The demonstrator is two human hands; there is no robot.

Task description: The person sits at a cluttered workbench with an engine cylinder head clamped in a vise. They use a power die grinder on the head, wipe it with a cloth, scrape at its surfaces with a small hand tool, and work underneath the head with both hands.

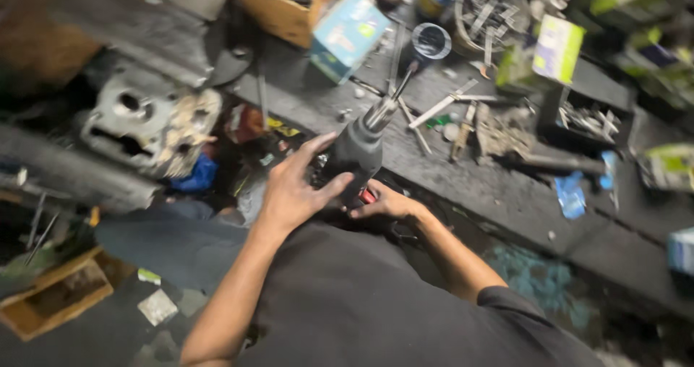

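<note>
The left hand (293, 190), fingers spread, rests on a grey metal power drill (358, 150); the right hand (383, 204) grips its near end. It looks heavy and hard; hold the thick body.

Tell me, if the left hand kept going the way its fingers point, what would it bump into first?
The left hand points up and to the right, and its fingers already lie against the grey power drill. So it would press into the drill body first. The picture is blurry, so depth is hard to judge.
</note>
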